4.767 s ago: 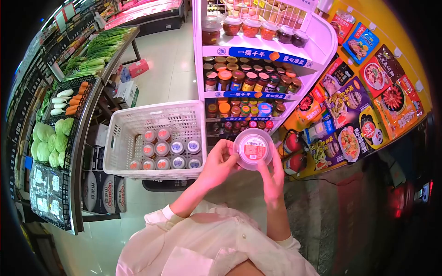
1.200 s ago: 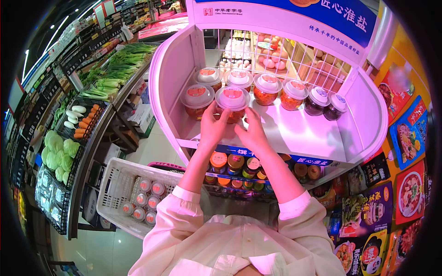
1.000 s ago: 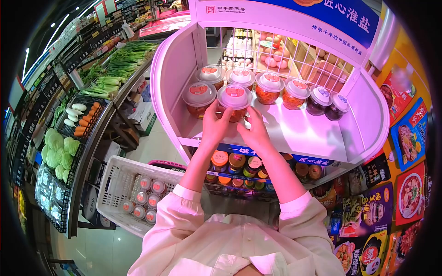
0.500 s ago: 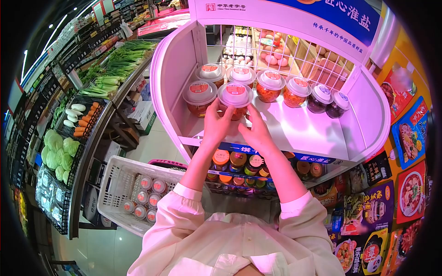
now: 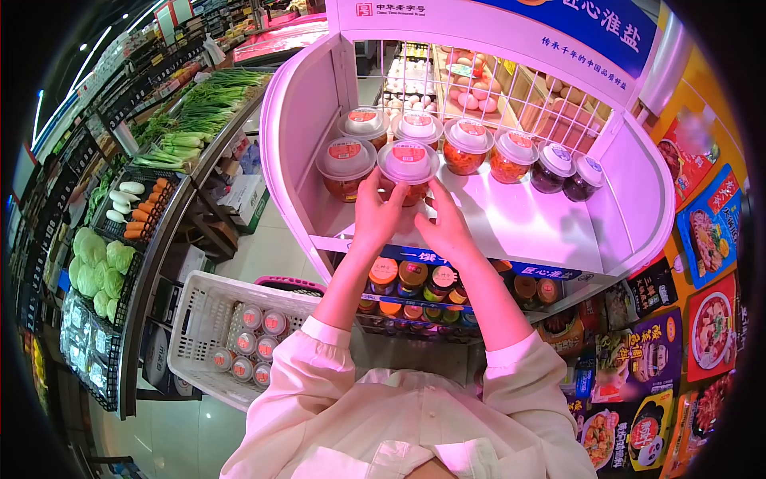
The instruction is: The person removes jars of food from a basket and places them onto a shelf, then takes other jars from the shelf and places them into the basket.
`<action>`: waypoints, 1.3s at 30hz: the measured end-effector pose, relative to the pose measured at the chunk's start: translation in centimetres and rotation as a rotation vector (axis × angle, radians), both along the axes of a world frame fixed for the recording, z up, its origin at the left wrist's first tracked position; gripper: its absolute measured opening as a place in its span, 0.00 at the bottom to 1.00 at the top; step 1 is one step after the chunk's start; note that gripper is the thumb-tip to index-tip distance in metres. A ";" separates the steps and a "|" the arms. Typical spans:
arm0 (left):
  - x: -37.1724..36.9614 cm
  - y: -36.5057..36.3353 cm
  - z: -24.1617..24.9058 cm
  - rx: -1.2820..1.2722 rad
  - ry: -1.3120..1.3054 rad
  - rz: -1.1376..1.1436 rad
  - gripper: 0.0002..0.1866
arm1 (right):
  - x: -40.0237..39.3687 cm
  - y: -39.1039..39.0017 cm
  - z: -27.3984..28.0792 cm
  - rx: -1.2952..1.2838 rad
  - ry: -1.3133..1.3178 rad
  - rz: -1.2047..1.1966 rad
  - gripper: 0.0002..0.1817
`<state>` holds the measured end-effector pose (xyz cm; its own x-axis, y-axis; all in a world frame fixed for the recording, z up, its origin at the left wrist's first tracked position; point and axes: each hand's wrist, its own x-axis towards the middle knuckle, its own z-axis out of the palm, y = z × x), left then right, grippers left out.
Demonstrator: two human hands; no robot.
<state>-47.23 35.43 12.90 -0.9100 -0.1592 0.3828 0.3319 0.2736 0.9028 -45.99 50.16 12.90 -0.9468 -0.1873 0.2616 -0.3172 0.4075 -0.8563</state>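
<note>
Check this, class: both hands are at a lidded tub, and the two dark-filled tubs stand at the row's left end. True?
No: the head view shows the two dark-filled tubs at the row's right end. Left hand and right hand are at a lidded tub.

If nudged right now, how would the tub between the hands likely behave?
The tub would probably slide on the smooth-looking shelf. Its wide lid overhangs the body, so a high push might tip it. Reddish contents suggest some weight.

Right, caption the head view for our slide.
Hands at a lidded tub, more on the shelf and in the crate.
</note>
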 end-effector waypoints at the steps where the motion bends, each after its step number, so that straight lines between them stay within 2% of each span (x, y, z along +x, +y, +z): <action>1: 0.0 0.0 0.0 -0.001 0.003 0.000 0.16 | 0.1 0.0 0.1 0.006 0.001 0.000 0.42; 8: 0.4 0.3 0.5 0.121 0.000 -0.025 0.17 | 0.5 -0.3 0.7 0.044 0.035 -0.038 0.41; 11: 0.3 0.3 0.1 0.050 0.043 0.008 0.21 | 0.5 -0.4 0.6 0.084 0.066 -0.088 0.38; 17: 3.1 -0.1 2.1 0.252 -0.114 -0.152 0.32 | 0.7 -0.6 0.7 0.016 0.089 -0.164 0.31; 20: 5.8 -0.2 3.1 0.227 -0.131 -0.152 0.36 | 0.7 -0.4 0.5 -0.008 0.108 -0.176 0.27; 23: 7.5 -0.3 1.6 0.082 0.059 -0.117 0.35 | 1.0 -0.6 0.4 -0.010 0.191 -0.189 0.19; 26: 10.1 -0.5 1.5 0.100 0.083 -0.140 0.32 | 2.2 -1.1 1.8 0.045 0.254 -0.233 0.13; 29: 12.9 -1.4 1.2 0.119 0.082 -0.168 0.28 | 3.0 -1.1 1.8 -0.033 0.412 -0.230 0.12; 32: 15.8 -2.4 -0.2 0.204 0.035 -0.180 0.26 | 7.8 -1.7 2.3 0.055 0.507 -0.206 0.10; 34: 17.8 -3.0 -2.7 0.147 -0.016 -0.172 0.26 | 12.0 -2.2 1.4 -0.020 0.406 -0.104 0.09; 35: 18.8 -3.3 -4.0 0.115 -0.044 -0.169 0.26 | 13.8 -2.3 0.3 0.051 0.500 -0.080 0.09; 39: 24.5 -3.5 -7.7 -0.072 -0.255 -0.285 0.26 | 22.5 -2.0 -6.3 -0.068 0.037 0.023 0.11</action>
<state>-22.76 31.97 5.24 -0.9813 0.1325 0.1400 0.1715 0.2687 0.9478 -23.51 48.18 6.62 -0.9320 -0.1894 0.3091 -0.3576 0.3415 -0.8692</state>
